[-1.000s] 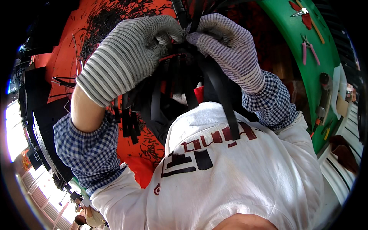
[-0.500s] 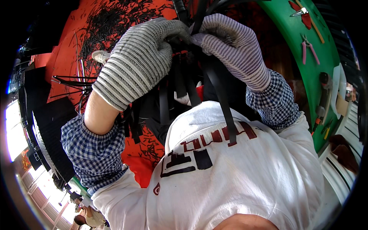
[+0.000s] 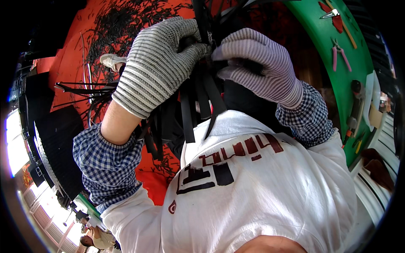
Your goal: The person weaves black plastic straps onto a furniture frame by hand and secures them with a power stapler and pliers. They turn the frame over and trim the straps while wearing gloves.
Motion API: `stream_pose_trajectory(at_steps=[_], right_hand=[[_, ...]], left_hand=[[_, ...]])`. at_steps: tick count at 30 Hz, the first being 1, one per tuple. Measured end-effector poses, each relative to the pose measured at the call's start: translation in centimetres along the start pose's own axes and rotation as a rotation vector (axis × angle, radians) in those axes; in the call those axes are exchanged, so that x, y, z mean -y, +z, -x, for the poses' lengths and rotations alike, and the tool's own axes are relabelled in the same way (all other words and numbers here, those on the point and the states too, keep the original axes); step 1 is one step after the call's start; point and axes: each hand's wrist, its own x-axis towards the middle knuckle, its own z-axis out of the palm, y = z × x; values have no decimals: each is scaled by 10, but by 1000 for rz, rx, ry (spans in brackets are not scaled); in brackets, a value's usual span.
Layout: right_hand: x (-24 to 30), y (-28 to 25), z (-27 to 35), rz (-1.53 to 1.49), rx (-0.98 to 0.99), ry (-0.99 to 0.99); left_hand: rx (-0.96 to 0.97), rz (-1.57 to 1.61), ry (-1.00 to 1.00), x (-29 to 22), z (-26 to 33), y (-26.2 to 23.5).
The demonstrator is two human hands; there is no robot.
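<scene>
A soft white cotton shirt [image 3: 261, 198], printed across the chest with blocky dark red and black marks, fills the lower half of the view, and blue-and-white checked sleeves [image 3: 107, 168] run up from it on both sides. Behind lies a flat orange-red floor [image 3: 71, 59], strewn with a dense scatter of short black offcuts [image 3: 122, 29], thin and splinter-like. At the right edge curves a smooth green tabletop [image 3: 358, 71], carrying pink-handled pliers [image 3: 339, 52], small metal snips [image 3: 329, 14] on a red patch, and a dark-handled tool [image 3: 356, 101] lower down. At the left, a dark ribbed roll of woven black material [image 3: 59, 156] lies on its side. The left hand [image 3: 158, 63], in a knitted glove banded in grey and white, is clenched around a bundle of flat black strips [image 3: 198, 97], its fingers curled tight over their upper part. The right hand [image 3: 257, 63], in a finer striped, purplish-grey knitted glove, pinches the same bundle from the other side, fingertips meeting the left hand's at the middle. The strips are narrow, smooth and ribbon-like; they are held between the two hands just above the chest and hang down loose, their cut ends touching the white shirt. More long black strips [image 3: 80, 90] trail across the floor beside the left forearm, near a white shoe [image 3: 112, 61].
</scene>
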Motion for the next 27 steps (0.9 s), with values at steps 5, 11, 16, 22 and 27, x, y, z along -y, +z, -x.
stream_pose_trajectory(at_steps=[5,11,16,22,27], right_hand=[[-5,0,-2,193,24,-81],[-20,2,10,210,29,-126],[-14,4,6,190,-70,-92],[-8,2,-7,-14,-241,190],[-6,3,-9,-7,-286,194]], left_hand=[[-6,-12,9,3,-5,7],[28,53,-39,7,-9,8],[40,44,-58,-7,-8,7],[1,16,-29,-11,-4,10],[13,61,-38,-17,-4,9]])
